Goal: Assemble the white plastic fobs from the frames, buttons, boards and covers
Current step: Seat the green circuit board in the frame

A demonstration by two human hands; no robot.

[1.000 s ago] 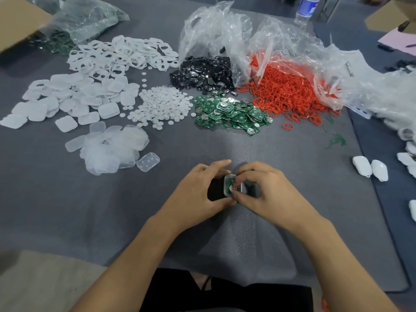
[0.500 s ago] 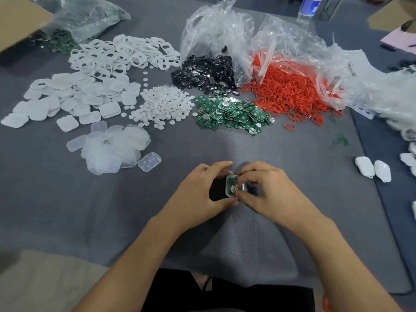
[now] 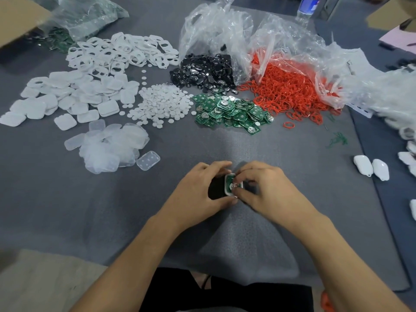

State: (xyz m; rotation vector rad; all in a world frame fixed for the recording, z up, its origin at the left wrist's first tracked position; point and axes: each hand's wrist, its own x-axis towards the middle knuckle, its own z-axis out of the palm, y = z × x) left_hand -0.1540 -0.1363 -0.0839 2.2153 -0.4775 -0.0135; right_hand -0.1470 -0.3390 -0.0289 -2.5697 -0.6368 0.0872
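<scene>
We are in the middle of making one fob [image 3: 231, 185]. It sits on the gray mat [image 3: 67, 194], close to us, right between our two hands.

Our left hand [image 3: 198, 190] curls round its left side, with the thumb below and the fingers on top. Our right hand [image 3: 267, 190] pinches its right side with bent fingers.

Inside the white shell we see green, so a board looks to be in. The green shows, so we think the cover is not on yet. We cannot tell if a button is in.

Some work looks finished. Two done fobs [image 3: 371, 168] lie side by side, well off to our right, and more white ones sit at the mat's edge.

A lot is left to do. Far up the mat lie big piles of frames [image 3: 117, 52], covers [image 3: 74, 97], buttons [image 3: 162, 104] and boards [image 3: 229, 111]. Near them are black bits [image 3: 204, 70], red rings [image 3: 288, 91] and clear caps [image 3: 112, 145]. With piles this big, we think the job is only a small way along.
</scene>
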